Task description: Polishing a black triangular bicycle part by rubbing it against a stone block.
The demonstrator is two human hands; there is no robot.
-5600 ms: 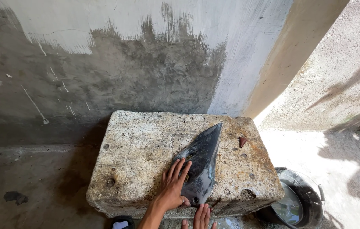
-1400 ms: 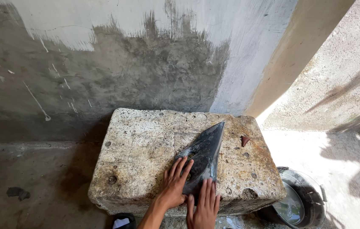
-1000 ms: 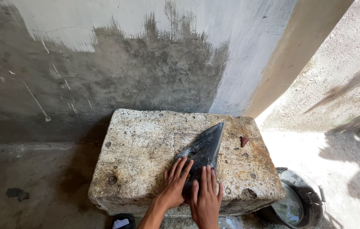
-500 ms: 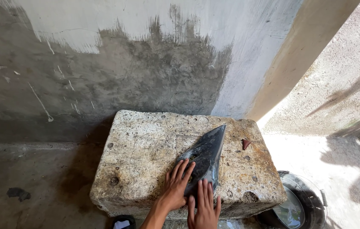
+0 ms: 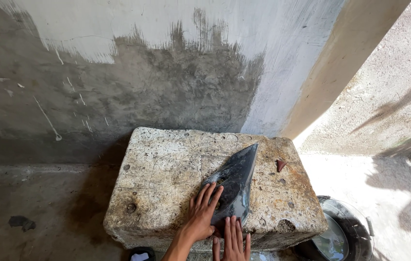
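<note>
Both hands' grip lies apart, flat on the dark blade: left hand, right hand; stone block beneath; basin beside.

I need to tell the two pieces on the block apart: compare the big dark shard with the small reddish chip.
The dark shard is long, pointed and glossy grey-black; the reddish chip is tiny, dull and brown-red. The left hand and right hand press on the shard; the chip lies untouched to its right. Both rest on the stone block.

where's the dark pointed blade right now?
Head view, centre-right: the dark pointed blade lies flat on the stone block, tip toward the wall, with the left hand and right hand pressing its near end.
</note>
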